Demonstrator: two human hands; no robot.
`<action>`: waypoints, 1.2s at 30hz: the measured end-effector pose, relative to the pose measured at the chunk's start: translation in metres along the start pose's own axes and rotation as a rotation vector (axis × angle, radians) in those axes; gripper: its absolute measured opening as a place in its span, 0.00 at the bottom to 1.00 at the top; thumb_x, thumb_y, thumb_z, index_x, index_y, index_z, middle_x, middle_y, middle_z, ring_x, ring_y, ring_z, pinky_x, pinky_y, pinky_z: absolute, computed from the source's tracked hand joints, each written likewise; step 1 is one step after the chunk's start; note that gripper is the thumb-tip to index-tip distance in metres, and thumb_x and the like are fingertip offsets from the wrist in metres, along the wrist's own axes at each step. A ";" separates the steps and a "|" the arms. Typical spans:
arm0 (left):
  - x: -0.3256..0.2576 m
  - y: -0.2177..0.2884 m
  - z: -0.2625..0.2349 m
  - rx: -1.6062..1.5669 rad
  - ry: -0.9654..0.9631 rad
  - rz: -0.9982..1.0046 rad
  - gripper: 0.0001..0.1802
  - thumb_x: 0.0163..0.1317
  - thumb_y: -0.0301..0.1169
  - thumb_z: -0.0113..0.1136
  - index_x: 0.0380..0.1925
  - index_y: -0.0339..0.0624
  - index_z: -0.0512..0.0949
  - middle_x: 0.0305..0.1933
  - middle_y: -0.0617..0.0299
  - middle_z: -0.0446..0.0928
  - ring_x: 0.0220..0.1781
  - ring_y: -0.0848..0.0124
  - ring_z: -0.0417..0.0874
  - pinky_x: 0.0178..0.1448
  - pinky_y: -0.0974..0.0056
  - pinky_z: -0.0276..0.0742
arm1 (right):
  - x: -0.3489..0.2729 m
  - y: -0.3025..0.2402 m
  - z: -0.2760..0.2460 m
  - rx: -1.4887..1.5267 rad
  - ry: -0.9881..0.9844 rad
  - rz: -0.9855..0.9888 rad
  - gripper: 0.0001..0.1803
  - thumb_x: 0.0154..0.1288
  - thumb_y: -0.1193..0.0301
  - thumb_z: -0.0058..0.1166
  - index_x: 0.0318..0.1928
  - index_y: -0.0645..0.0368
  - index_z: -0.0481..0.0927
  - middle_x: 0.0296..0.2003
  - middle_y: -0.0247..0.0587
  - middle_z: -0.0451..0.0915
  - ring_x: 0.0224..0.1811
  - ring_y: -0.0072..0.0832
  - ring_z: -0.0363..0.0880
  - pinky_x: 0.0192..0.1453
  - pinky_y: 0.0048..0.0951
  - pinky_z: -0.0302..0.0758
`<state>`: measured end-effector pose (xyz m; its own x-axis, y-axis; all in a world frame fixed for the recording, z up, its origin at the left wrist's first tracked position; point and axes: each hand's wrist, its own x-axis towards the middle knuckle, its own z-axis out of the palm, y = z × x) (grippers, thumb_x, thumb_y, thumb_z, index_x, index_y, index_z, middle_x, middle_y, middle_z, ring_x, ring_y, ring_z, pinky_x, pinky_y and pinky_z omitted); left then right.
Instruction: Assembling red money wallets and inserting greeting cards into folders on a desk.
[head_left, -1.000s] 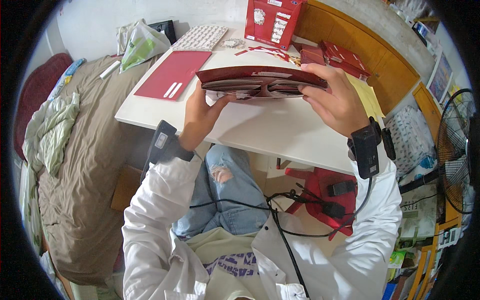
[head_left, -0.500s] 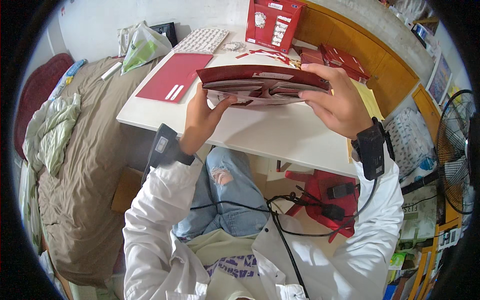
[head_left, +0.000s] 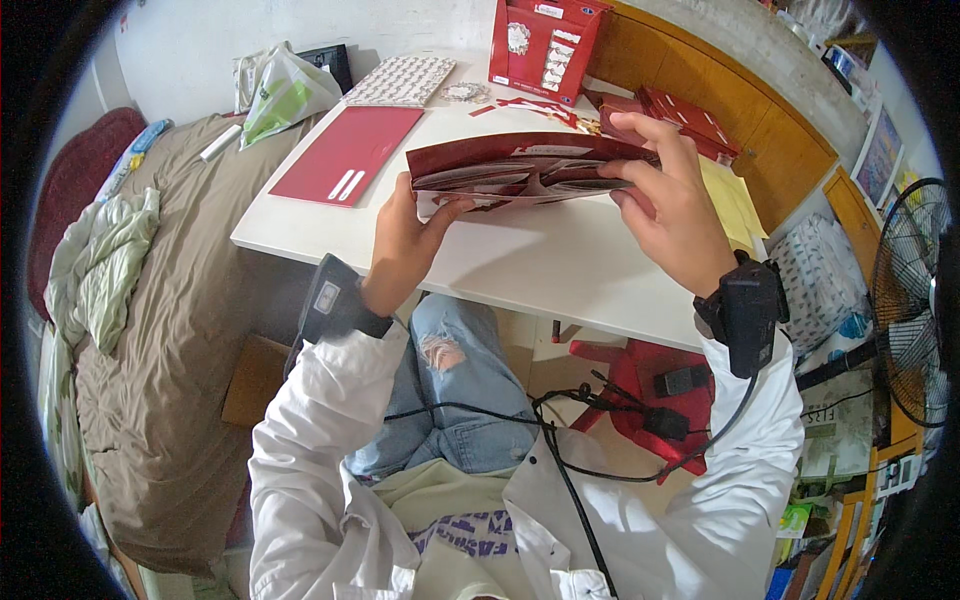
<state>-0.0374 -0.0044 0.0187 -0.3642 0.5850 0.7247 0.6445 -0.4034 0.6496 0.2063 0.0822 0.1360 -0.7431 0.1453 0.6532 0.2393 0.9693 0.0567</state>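
Both hands are on a long red paper envelope (head_left: 530, 170), held up just above the white table (head_left: 560, 265), its open mouth turned toward the camera. The left hand (head_left: 405, 245) pinches the envelope's left end, thumb pressed against the near pale flap and fingers curled behind, closed on the paper. The right hand (head_left: 670, 210) clamps the right end, fingers (head_left: 655, 135) hooked over the top edge and thumb tucked under the lower one, so the two walls stand a little apart. Inside that gap you can see layered folds of red and pale paper, though exactly what they are is hard to tell. Each wrist wears a black strapped device, the right one trailing a black cable (head_left: 560, 470) down across the lap. On the table's far left lies a flat red sheet (head_left: 345, 155) with two white strips on it, and just beyond it a patterned pale sheet (head_left: 400, 80). At the far edge stands an upright red box (head_left: 545, 45) with cut-out windows, small red and white paper scraps (head_left: 525, 105) scattered near its foot. To the right, behind the right hand, rests a stack of red packets (head_left: 690, 110), with yellow paper (head_left: 735, 205) lying just right of the hand.
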 end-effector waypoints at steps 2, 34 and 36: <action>-0.002 0.003 -0.001 0.038 -0.013 -0.016 0.22 0.53 0.32 0.65 0.43 0.34 0.67 0.39 0.49 0.78 0.42 0.59 0.80 0.45 0.62 0.73 | 0.000 -0.001 0.001 -0.032 0.050 -0.029 0.10 0.45 0.81 0.53 0.33 0.63 0.78 0.54 0.40 0.67 0.53 0.42 0.64 0.57 0.37 0.64; -0.010 -0.008 -0.001 -0.127 -0.023 0.173 0.15 0.53 0.17 0.58 0.41 0.34 0.67 0.40 0.51 0.76 0.42 0.61 0.79 0.45 0.64 0.74 | -0.010 0.003 0.008 -0.008 -0.011 -0.096 0.12 0.47 0.79 0.55 0.36 0.60 0.82 0.56 0.39 0.65 0.51 0.40 0.64 0.55 0.35 0.63; -0.010 -0.004 -0.001 -0.101 -0.028 0.190 0.16 0.52 0.17 0.59 0.40 0.35 0.66 0.41 0.51 0.75 0.42 0.61 0.79 0.46 0.64 0.73 | -0.010 0.002 0.008 -0.021 -0.024 -0.081 0.12 0.47 0.79 0.55 0.36 0.60 0.82 0.56 0.39 0.65 0.50 0.40 0.64 0.55 0.35 0.63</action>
<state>-0.0372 -0.0095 0.0096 -0.2225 0.5103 0.8307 0.6287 -0.5761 0.5223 0.2092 0.0838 0.1239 -0.7750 0.0711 0.6279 0.1903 0.9738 0.1246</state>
